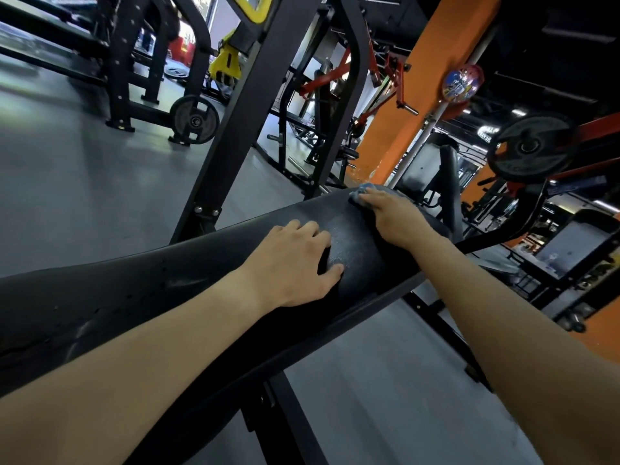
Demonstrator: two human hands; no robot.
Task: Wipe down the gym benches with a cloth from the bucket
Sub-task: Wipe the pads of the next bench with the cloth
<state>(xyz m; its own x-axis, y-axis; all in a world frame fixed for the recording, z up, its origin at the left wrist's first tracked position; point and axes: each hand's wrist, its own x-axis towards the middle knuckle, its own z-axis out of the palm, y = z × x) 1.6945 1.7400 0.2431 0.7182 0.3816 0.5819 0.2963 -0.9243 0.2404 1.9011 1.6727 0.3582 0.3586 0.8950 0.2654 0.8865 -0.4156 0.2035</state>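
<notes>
I am watching my left hand (295, 263) lying flat on the black pad of the gym bench (151, 297), fingers relaxed toward its far edge and thumb spread, holding nothing. My right hand (392, 216) is reaching further along the pad and pressing the blue cloth (362, 191) down at the bench's far end, fingers lying fairly straight over the bunched fabric rather than closing round it. The two hands are sitting apart, with an orange pillar (419, 95) standing beyond the bench.
</notes>
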